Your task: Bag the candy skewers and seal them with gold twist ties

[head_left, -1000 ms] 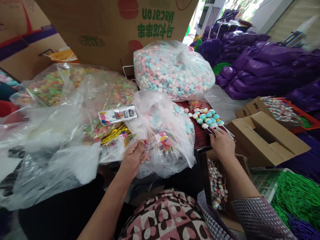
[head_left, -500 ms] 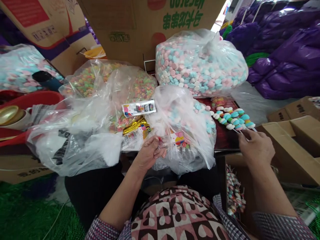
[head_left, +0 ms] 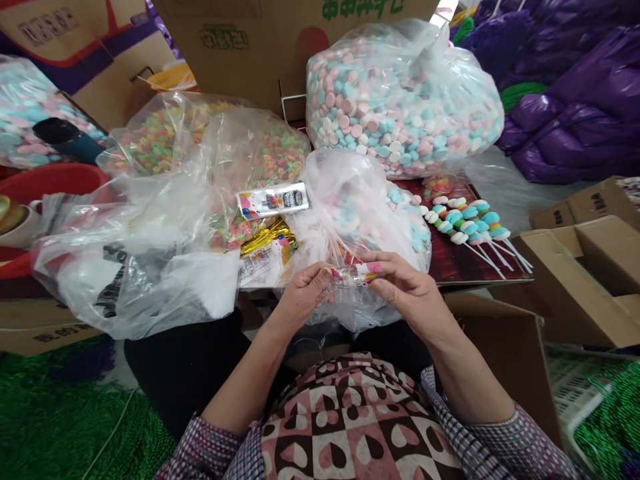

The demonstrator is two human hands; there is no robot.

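Note:
A small clear plastic packaging bag with a printed, colourful end (head_left: 367,269) is stretched between my two hands. My left hand (head_left: 306,288) pinches its left end, where a bit of red shows at the fingertips. At the printed end, my right hand (head_left: 407,287) has thumb and fingers closed on it. Just behind lies an open clear bag of pastel marshmallows (head_left: 345,193). To the right, several marshmallow skewers (head_left: 467,220) with white sticks lie side by side on the dark red table (head_left: 453,267), their sticks pointing toward me.
A big bag of marshmallows (head_left: 400,107) and bags of ring-shaped gummies (head_left: 200,127) stand behind. Silver printed sachets (head_left: 274,200) and gold ties (head_left: 267,237) lie left of centre. White plastic bags (head_left: 165,280) cover the left. Open cardboard boxes (head_left: 590,267) stand right.
My right hand has left the skewers, which now lie on the table, and has come left to the printed end of the small bag. My left hand keeps its pinch.

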